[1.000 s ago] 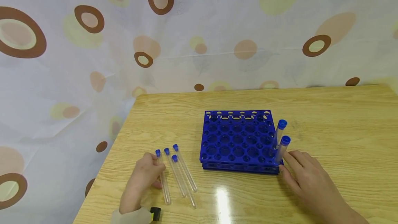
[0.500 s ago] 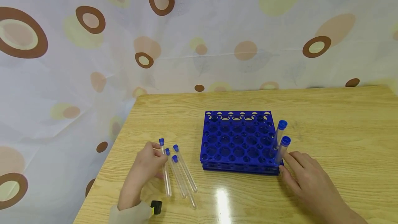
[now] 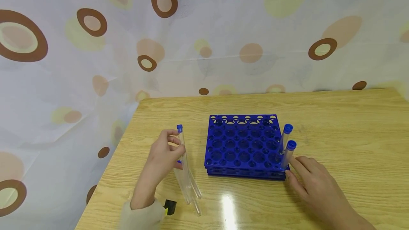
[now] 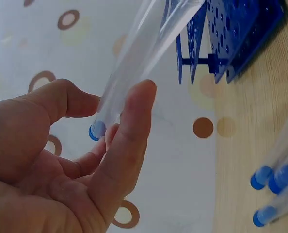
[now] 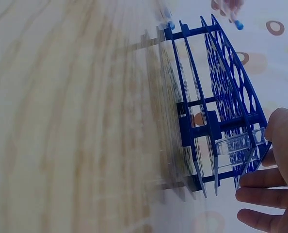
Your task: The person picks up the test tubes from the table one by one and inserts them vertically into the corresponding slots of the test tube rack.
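Observation:
My left hand [image 3: 164,153] holds a clear test tube [image 3: 185,162] with a blue cap, raised off the table and nearly upright, cap at the top. In the left wrist view the thumb and fingers pinch this tube near its cap [image 4: 96,131]. Several loose capped test tubes [image 3: 197,207] lie below that hand, partly hidden by it. A blue test tube rack [image 3: 244,144] stands to the right. Two blue-capped tubes [image 3: 289,153] stand in its right-hand column, tilted slightly. My right hand [image 3: 316,184] grips the rack's front right corner between thumb and forefinger; its other fingers extend beside it.
The rack stands on a wooden table [image 3: 351,134] against a patterned cloth backdrop [image 3: 223,70]. A small black piece [image 3: 170,207] sits at the left sleeve's cuff. Glare [image 3: 228,208] marks the table's front.
My left hand has lifted one tube from beside the loose ones and moved it up and to the right, over them. The right hand and rack stay in place.

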The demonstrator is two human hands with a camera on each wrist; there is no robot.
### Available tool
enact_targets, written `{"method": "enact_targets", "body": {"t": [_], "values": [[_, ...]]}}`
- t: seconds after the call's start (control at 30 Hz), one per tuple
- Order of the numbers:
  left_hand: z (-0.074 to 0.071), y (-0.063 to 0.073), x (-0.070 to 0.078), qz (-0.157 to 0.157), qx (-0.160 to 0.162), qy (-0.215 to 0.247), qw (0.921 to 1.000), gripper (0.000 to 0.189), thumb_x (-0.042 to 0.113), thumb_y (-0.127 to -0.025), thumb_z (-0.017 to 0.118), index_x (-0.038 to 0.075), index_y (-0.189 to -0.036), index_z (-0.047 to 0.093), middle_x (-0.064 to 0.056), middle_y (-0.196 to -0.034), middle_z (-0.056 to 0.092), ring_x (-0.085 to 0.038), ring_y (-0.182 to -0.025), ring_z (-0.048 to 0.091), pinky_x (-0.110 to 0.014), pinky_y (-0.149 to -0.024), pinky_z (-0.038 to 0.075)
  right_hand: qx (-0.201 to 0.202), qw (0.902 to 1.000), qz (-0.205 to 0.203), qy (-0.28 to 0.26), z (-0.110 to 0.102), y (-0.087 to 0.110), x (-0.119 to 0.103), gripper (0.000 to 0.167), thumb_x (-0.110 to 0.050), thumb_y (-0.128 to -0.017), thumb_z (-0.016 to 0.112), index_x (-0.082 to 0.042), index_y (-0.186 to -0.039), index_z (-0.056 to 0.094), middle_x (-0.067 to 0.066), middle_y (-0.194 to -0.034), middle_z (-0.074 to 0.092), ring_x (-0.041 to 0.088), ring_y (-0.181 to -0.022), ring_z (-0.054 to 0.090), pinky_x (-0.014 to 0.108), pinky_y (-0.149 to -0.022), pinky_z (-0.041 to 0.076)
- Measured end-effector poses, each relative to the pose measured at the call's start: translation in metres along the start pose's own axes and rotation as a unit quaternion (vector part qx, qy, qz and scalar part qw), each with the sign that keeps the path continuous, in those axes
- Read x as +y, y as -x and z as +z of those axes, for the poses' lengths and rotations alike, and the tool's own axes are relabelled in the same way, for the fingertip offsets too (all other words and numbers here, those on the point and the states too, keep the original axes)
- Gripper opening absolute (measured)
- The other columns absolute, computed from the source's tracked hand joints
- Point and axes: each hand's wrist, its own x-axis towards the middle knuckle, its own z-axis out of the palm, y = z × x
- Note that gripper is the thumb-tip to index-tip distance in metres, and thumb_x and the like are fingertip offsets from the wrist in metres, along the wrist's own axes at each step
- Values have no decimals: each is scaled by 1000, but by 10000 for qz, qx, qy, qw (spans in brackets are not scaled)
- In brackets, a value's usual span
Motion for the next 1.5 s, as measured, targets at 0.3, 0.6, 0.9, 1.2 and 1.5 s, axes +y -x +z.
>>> {"method": "enact_targets", "body": {"t": [0.3, 0.6, 0.9, 1.2, 1.5], "values": [[32, 1, 38, 1067, -454, 457, 9922, 45, 5, -91, 62, 14, -133, 48, -12, -112, 52, -21, -87, 63, -41, -56, 61, 18, 10000, 21, -22, 1, -1, -1, 62, -44, -106, 29, 4, -117, 66, 8, -92, 64, 24, -82, 61, 41, -75, 46], [72, -4, 70, 2335, -521, 609, 9691, 46, 2, -92, 61, 11, -134, 46, -10, -110, 54, -18, -85, 64, -30, -55, 60, -56, 9999, 106, -16, -1, 0, -1, 52, -38, -105, 38, 3, -118, 66, 6, -93, 65, 24, -84, 62, 40, -75, 48], [102, -12, 91, 2684, -813, 362, 9592, 46, 6, -95, 62, 14, -136, 44, -4, -114, 58, -8, -80, 64, -25, -58, 59, -71, 9998, 156, -55, -1, 2, 0, 50, -37, -105, 41, 3, -120, 66, 6, -93, 64, 22, -84, 61, 38, -75, 48], [117, -22, 110, 2864, -914, 333, 9532, 44, 9, -96, 61, 14, -136, 44, -3, -112, 59, -3, -86, 63, -23, -60, 59, -104, 9997, 99, 197, -4, -1, -1, 65, -46, -106, 26, 3, -112, 69, 10, -94, 66, 28, -87, 61, 45, -77, 49], [136, -32, 118, 2900, -866, 281, 9527, 44, 10, -95, 62, 16, -135, 46, 0, -109, 59, -2, -87, 63, -19, -63, 57, -55, 9996, 23, 275, -4, -3, -1, 69, -47, -106, 22, 3, -114, 69, 10, -92, 66, 28, -86, 61, 47, -72, 51]]}}
